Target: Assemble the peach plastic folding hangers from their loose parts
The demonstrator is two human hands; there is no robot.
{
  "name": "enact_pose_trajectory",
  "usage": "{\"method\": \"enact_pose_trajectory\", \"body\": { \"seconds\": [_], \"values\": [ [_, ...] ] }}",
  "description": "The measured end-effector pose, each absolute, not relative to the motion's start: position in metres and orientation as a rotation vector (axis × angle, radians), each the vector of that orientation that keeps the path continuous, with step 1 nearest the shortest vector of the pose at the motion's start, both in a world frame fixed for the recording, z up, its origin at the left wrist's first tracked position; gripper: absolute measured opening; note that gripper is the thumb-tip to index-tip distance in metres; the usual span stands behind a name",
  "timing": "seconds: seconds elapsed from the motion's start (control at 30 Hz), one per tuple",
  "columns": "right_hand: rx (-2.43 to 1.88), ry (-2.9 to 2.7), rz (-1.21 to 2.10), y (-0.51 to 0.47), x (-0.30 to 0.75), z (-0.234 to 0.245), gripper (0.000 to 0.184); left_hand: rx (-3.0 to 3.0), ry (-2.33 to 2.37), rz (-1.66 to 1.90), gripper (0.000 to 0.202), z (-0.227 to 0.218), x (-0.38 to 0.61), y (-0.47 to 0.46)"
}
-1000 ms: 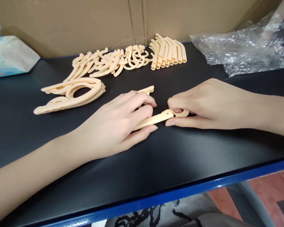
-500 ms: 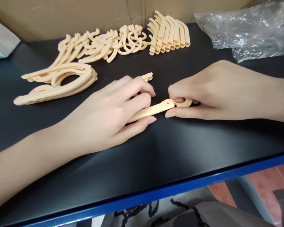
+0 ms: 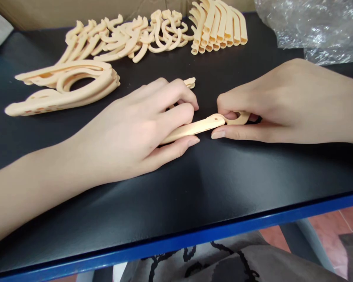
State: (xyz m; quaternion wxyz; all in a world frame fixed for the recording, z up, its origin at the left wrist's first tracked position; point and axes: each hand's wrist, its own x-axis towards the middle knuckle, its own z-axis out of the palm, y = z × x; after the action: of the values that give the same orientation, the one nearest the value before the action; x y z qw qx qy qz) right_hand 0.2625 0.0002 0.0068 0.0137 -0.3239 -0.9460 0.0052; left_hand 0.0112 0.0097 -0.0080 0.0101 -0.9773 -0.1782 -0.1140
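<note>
My left hand (image 3: 153, 121) rests palm down, its fingers curled over a cream plastic folding clothes hanger. One straight hanger arm (image 3: 198, 127) sticks out between its thumb and index finger, and another tip (image 3: 190, 82) shows beyond the knuckles. My right hand (image 3: 276, 105) pinches a curved cream hook piece (image 3: 237, 118) between thumb and fingers. That piece meets the rounded end of the arm, where a small hole shows. How far the two are joined I cannot tell. Both hands lie low over the black tabletop (image 3: 176, 203).
Folded cream hangers (image 3: 76, 94) lie stacked at the left. Behind them are piles of curved hook pieces (image 3: 126, 37) and bent tubes (image 3: 220, 29). Clear plastic wrap (image 3: 317, 29) lies at the back right. A cardboard wall (image 3: 47, 13) stands behind; a blue edge (image 3: 176, 239) borders the table's front.
The view has tipped slightly, so things at the back sit higher in the picture. Both hands keep their grips, and the hook piece stays against the arm's end.
</note>
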Motion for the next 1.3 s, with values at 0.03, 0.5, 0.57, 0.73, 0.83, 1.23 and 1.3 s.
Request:
{"method": "enact_pose_trajectory", "body": {
  "seconds": [0.03,0.5,0.57,0.73,0.83,1.23,1.3],
  "values": [
    [-1.019,-2.954,0.028,-0.0001,0.2621,0.0075,0.035,-3.063,-0.553,-0.353,0.028,-0.0073,0.0113,0.0096],
    [-1.06,-2.913,0.145,-0.0004,0.2594,0.0083,0.038,-3.119,-0.635,-0.369,0.027,-0.007,0.011,0.0081],
    [-1.054,-2.904,0.161,-0.0004,0.259,0.0082,0.038,-3.119,-0.632,-0.369,0.027,-0.0065,0.0105,0.0078],
    [-1.05,-2.904,0.201,-0.0007,0.2585,0.008,0.038,-3.111,-0.617,-0.358,0.026,-0.0056,0.0097,0.007],
    [-1.054,-2.912,0.213,-0.0011,0.2582,0.0084,0.04,-3.099,-0.619,-0.372,0.025,-0.0062,0.009,0.0064],
    [-1.073,-2.919,0.267,-0.0027,0.2554,0.0111,0.037,-3.085,-0.618,-0.427,0.023,-0.0092,0.0076,0.0055],
    [-1.078,-2.923,0.264,-0.0027,0.2551,0.0116,0.037,-3.09,-0.623,-0.422,0.023,-0.0094,0.0078,0.0054]
  ]
}}
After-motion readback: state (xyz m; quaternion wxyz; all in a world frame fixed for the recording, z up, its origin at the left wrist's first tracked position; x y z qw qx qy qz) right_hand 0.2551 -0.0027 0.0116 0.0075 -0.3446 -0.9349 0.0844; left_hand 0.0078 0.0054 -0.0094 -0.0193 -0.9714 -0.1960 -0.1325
